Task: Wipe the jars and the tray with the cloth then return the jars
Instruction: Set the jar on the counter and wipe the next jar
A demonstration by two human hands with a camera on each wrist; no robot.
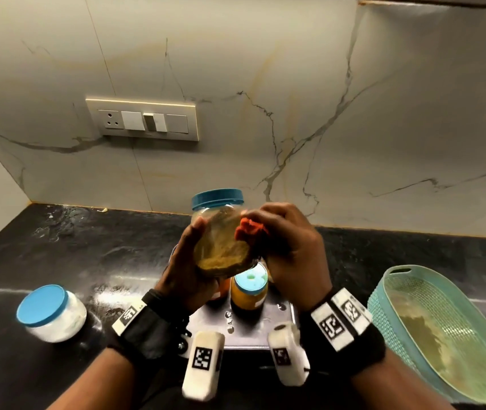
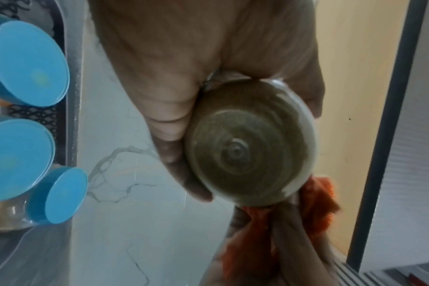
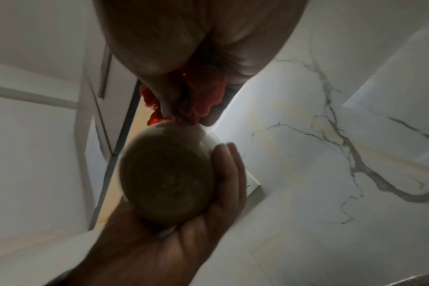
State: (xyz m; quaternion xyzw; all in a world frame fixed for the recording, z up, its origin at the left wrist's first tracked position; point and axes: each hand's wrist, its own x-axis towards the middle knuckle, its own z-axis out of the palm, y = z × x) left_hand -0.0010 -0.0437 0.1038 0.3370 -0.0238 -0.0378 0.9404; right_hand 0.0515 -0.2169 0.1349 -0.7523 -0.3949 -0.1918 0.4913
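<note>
The two wrist cameras (image 1: 203, 362) sit lowest in the head view, strapped under black bands with printed markers; above them the left hand (image 1: 187, 261) is wrapped round a clear jar (image 1: 221, 244) with a blue lid, thumb on the near side and fingers round the far side, the jar tilted with its base toward the person and a yellowish powder lying in its lower part; the jar is held up off the bench (image 1: 88, 261). Just right of it, the right hand (image 1: 292, 250) is clenched on a bunched orange cloth (image 1: 250, 232), which is pressed against the jar's side (the wrist views show the cloth touching the jar near its base). Below both hands a metal tray (image 1: 250, 332) rests on the bench, carrying a jar of orange-yellow powder (image 1: 249, 291) with a blue lid, and a reddish jar (image 1: 219, 291) mostly hidden behind the left hand; well off to the left of the left hand stands a jar of white powder (image 1: 52, 313); to the right of the right hand lies a green basket (image 1: 383, 294).
</note>
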